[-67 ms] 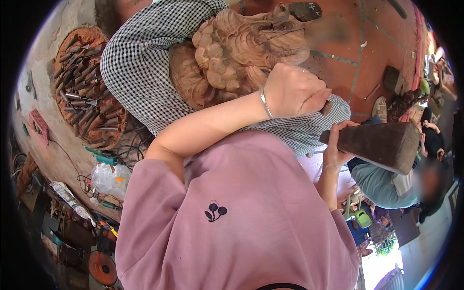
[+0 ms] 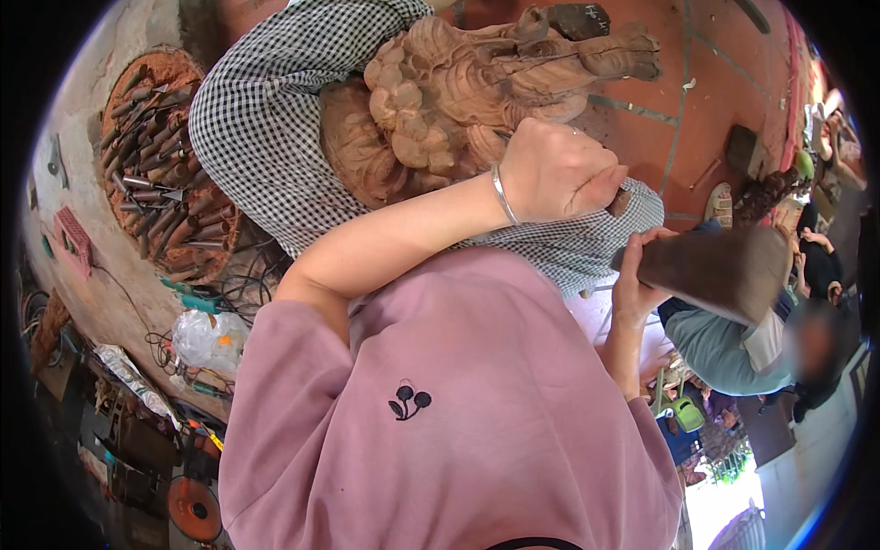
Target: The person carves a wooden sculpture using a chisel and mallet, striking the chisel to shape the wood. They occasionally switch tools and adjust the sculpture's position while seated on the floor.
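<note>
My left hand (image 2: 561, 174), with a silver bangle at its wrist, is closed round a chisel. Only the brown wooden handle end of the chisel (image 2: 620, 203) sticks out of the fist; its blade is hidden. Directly beyond the fist lies a reddish-brown wood carving (image 2: 440, 87) with rounded, folded relief, resting on and beside my checked trouser legs. To the right, my right hand (image 2: 632, 280) grips a dark, wedge-shaped wooden mallet (image 2: 710, 268) at its narrow end. The mallet is blurred and stands apart from the chisel handle.
A round container of many carving tools (image 2: 165, 183) stands at the left, near cables and a clear plastic bag (image 2: 209, 341). Red floor tiles (image 2: 632, 137) stretch beyond the carving. Dark blocks (image 2: 741, 147) and a person in a teal sleeve (image 2: 724, 348) are at the right.
The mallet has shifted slightly to the left, toward the chisel handle, and is now blurred. My left hand has hardly moved.
</note>
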